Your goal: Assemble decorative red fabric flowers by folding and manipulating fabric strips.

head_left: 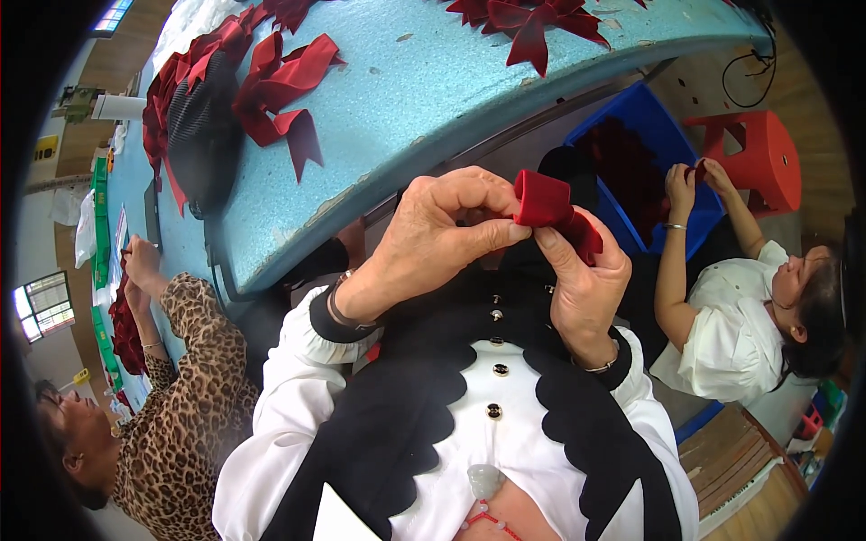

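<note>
A dark red velvet ribbon (543, 200) is looped between my two hands, held up in front of my chest. My left hand (451, 216) pinches the loop's left edge between thumb and fingers. With the thumb on top, my right hand (591, 288) grips the ribbon's other part, which runs down into the palm. That part is mostly hidden by the fingers. Beyond my hands, on the light blue table (379, 117), lies a loose red bow (280, 90) with notched tails. More red bows (541, 27) are heaped at the table's far edge.
A dark ribbed bundle (206, 135) with red ribbons stands on the table at left. Right of me are a blue crate (649, 117) of dark red pieces and a red stool (767, 162). Co-workers sit on both sides, one in leopard print (194, 388), one in white (731, 334).
</note>
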`<move>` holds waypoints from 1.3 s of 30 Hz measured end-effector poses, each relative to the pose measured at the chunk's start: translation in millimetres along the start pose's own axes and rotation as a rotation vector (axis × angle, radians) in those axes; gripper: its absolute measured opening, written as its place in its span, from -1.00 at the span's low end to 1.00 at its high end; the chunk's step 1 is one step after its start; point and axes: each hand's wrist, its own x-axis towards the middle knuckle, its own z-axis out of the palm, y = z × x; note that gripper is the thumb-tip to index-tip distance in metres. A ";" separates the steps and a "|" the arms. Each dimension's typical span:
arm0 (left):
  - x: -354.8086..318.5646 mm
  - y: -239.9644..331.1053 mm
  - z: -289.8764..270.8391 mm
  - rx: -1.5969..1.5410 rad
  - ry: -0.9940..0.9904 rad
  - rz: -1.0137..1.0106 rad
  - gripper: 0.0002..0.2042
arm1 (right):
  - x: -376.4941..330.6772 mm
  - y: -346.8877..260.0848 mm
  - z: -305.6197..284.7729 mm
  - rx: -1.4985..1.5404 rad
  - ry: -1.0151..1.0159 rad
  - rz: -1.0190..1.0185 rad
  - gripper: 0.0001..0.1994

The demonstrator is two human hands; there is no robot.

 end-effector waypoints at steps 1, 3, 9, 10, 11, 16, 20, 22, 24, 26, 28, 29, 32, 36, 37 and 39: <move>0.6 3.1 -0.6 0.046 -0.014 -0.022 -0.81 | 0.2 -0.7 0.4 0.019 0.003 0.019 -0.80; 2.0 6.9 -1.7 0.137 -0.042 -0.067 -0.82 | 0.6 -1.4 1.0 0.057 0.010 0.058 -0.79; 4.2 7.4 -2.1 0.066 0.079 -0.012 -0.87 | 0.5 1.5 2.2 0.108 0.020 0.122 -0.76; 4.5 10.0 -3.3 0.142 0.086 0.030 -0.86 | 0.7 1.7 2.1 0.121 0.015 0.132 -0.75; 4.7 11.1 -4.0 0.218 0.092 0.072 -0.84 | 0.9 2.0 2.3 0.134 0.009 0.142 -0.75; 4.1 5.8 -6.7 0.483 0.135 0.219 -0.80 | 1.7 3.3 4.8 0.166 0.012 0.146 -0.74; 7.6 -1.0 -5.1 0.696 0.194 0.491 -0.77 | 1.8 3.5 4.2 0.148 0.007 0.151 -0.73; 8.1 -3.8 -4.6 0.778 0.222 0.584 -0.74 | 2.0 2.7 5.5 0.167 0.010 0.146 -0.73; 8.0 -6.0 -3.4 0.819 0.236 0.632 -0.73 | 1.9 2.7 5.3 0.177 0.012 0.143 -0.73; 6.8 -7.4 -1.3 0.854 0.250 0.675 -0.71 | 1.3 4.0 4.0 0.164 0.011 0.142 -0.73; 6.8 -9.2 0.2 0.872 0.257 0.698 -0.70 | 1.0 4.2 3.3 0.158 0.010 0.141 -0.73; 7.7 -10.3 0.6 0.885 0.277 0.718 -0.70 | 0.8 3.9 3.0 0.156 0.008 0.134 -0.73; 9.1 -12.6 1.2 0.912 0.316 0.760 -0.70 | 0.0 3.0 2.6 0.153 0.003 0.121 -0.73; 8.7 -13.8 0.9 0.963 0.334 0.771 -0.69 | -1.0 2.0 3.3 0.182 0.003 0.133 -0.72; 8.3 -13.6 0.1 0.955 0.323 0.753 -0.70 | -1.3 2.3 3.3 0.192 0.002 0.137 -0.72; 7.5 -13.1 -1.3 0.939 0.304 0.718 -0.70 | -1.6 2.7 3.6 0.210 0.001 0.143 -0.72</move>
